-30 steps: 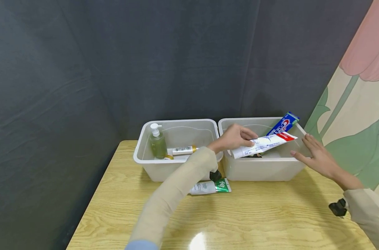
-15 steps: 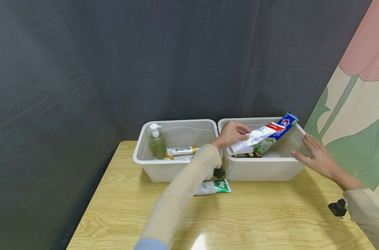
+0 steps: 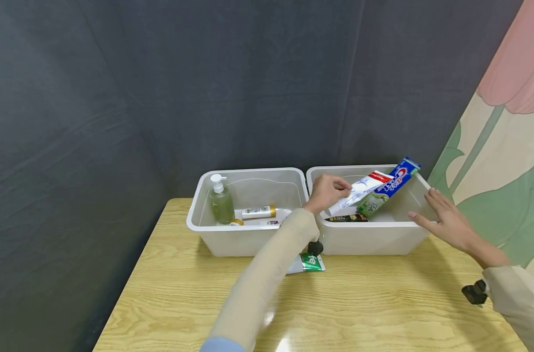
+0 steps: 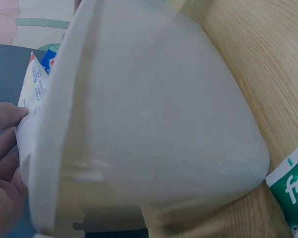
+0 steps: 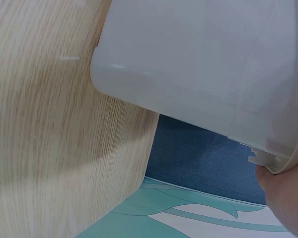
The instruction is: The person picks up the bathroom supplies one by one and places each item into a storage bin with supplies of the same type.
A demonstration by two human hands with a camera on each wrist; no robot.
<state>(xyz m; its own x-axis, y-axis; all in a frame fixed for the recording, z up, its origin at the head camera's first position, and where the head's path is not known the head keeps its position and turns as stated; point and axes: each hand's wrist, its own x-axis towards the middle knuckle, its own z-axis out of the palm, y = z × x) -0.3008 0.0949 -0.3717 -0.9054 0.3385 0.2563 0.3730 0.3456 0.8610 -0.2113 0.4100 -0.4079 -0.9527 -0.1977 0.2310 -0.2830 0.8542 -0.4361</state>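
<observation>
My left hand (image 3: 327, 192) reaches over the right bin (image 3: 372, 239) and pinches a white toothpaste tube (image 3: 363, 188) with a red end. The tube slants inside the bin, its red end up to the right, overlapping a blue-and-green Crest toothpaste pack (image 3: 393, 182). In the left wrist view, thumb and fingers hold the white tube (image 4: 32, 91) just past the bin's rim. My right hand (image 3: 449, 225) rests on the bin's right rim, fingers mostly straight and thumb apart. Near the front wall inside lies a dark, narrow item (image 3: 347, 218), partly hidden.
The left bin (image 3: 240, 240) stands alongside, holding a green pump bottle (image 3: 222, 204) and a white tube with a gold cap (image 3: 258, 212). A green-and-white tube (image 3: 312, 262) lies on the wooden table (image 3: 359, 303) before the bins, partly behind my left sleeve. A dark curtain (image 3: 249, 88) hangs behind.
The white toothpaste tube has swung left and back, then settled lower in the right bin, uncovering more of the Crest pack and the dark item. My right hand has stayed on the rim.
</observation>
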